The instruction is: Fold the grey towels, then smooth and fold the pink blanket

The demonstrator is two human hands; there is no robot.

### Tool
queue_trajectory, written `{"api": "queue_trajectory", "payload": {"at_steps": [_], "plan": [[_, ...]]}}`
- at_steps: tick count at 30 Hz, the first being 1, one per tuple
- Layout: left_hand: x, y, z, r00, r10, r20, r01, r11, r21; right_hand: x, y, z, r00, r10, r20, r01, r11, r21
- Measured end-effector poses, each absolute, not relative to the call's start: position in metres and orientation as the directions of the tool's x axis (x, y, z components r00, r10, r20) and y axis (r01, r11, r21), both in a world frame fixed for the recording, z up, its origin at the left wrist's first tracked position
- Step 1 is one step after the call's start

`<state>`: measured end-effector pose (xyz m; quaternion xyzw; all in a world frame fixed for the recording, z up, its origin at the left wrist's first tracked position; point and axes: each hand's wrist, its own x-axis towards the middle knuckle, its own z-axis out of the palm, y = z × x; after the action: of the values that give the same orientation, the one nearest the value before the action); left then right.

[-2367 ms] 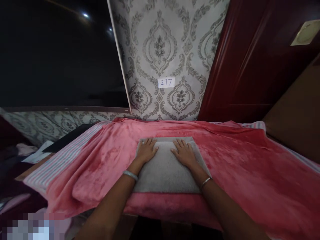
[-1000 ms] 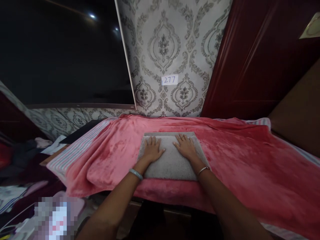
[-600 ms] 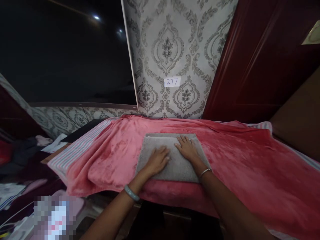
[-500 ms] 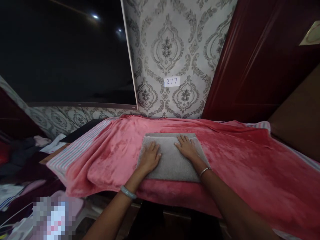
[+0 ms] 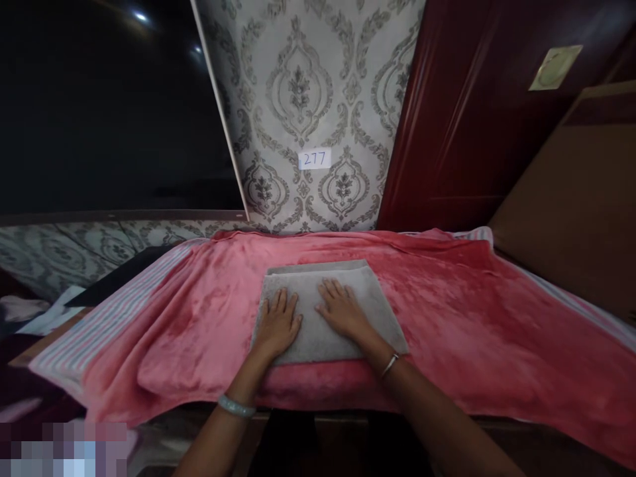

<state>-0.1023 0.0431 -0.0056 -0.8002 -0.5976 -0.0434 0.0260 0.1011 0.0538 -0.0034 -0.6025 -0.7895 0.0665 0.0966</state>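
A folded grey cloth (image 5: 318, 341), plush like a towel, lies flat on a pink-red blanket (image 5: 199, 344). A strip of its under layer shows along the far edge. My left hand (image 5: 279, 324) rests palm down on the cloth's left part, fingers spread and pointing away from me. On its upper middle lies my right hand (image 5: 342, 310), also palm down with the fingers apart. Both hands are open and hold nothing. The cloth's surface beneath the palms is hidden.
A large dark screen (image 5: 109, 119) hangs on the wall at the left. Behind the blanket is patterned wallpaper with a paper label (image 5: 315, 158) reading 277. A dark red door (image 5: 447, 119) and a brown panel (image 5: 571, 212) stand at the right. Striped fabric (image 5: 114, 305) shows at the blanket's left side.
My right hand has slid nearer to me and toward the middle of the cloth. My left hand stays flat on the left part. The view has turned to the right.
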Motion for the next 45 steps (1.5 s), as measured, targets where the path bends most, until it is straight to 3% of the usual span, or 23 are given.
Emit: {"api": "queue_trajectory", "payload": {"at_steps": [6, 10, 13, 17, 20, 23, 26, 33, 40, 45], "plan": [[-0.101, 0.042, -0.001, 0.282, 0.957, 0.065, 0.959, -0.284, 0.015, 0.187, 0.041, -0.017, 0.033, 0.999, -0.013, 0.985, -0.034, -0.17], [-0.1, 0.044, 0.0, 0.282, 0.957, 0.063, 0.958, -0.284, 0.035, 0.211, 0.027, -0.024, 0.107, 0.994, -0.015, 0.977, -0.108, -0.186], [-0.099, 0.045, 0.001, 0.285, 0.954, 0.088, 0.955, -0.291, 0.06, 0.205, 0.016, -0.017, 0.16, 0.985, 0.068, 0.973, -0.146, -0.178], [-0.096, 0.034, 0.007, 0.293, 0.945, 0.149, 0.945, -0.309, 0.103, 0.157, -0.003, -0.003, -0.016, 0.981, 0.196, 0.982, 0.053, -0.183], [-0.091, 0.015, 0.007, 0.362, 0.912, 0.195, 0.914, -0.388, 0.118, 0.11, -0.018, -0.004, -0.253, 0.955, 0.156, 0.932, 0.284, -0.226], [-0.087, -0.001, -0.004, 0.413, 0.888, 0.204, 0.895, -0.437, 0.087, 0.086, -0.028, -0.013, -0.365, 0.918, 0.154, 0.881, 0.394, -0.26], [-0.088, -0.006, -0.014, 0.417, 0.882, 0.219, 0.898, -0.437, 0.054, 0.098, -0.029, -0.022, -0.352, 0.919, 0.177, 0.885, 0.389, -0.257], [-0.087, -0.003, -0.017, 0.415, 0.884, 0.215, 0.901, -0.431, 0.036, 0.185, -0.041, -0.045, -0.111, 0.973, 0.201, 0.959, 0.158, -0.234], [-0.106, -0.013, -0.016, 0.515, 0.833, 0.204, 0.841, -0.537, 0.067, 0.218, -0.056, -0.08, -0.158, 0.909, 0.385, 0.906, 0.289, -0.31], [-0.154, -0.019, -0.025, 0.515, 0.81, 0.282, 0.835, -0.548, 0.051, 0.23, -0.046, -0.083, -0.165, 0.881, 0.444, 0.868, 0.344, -0.358]]}}
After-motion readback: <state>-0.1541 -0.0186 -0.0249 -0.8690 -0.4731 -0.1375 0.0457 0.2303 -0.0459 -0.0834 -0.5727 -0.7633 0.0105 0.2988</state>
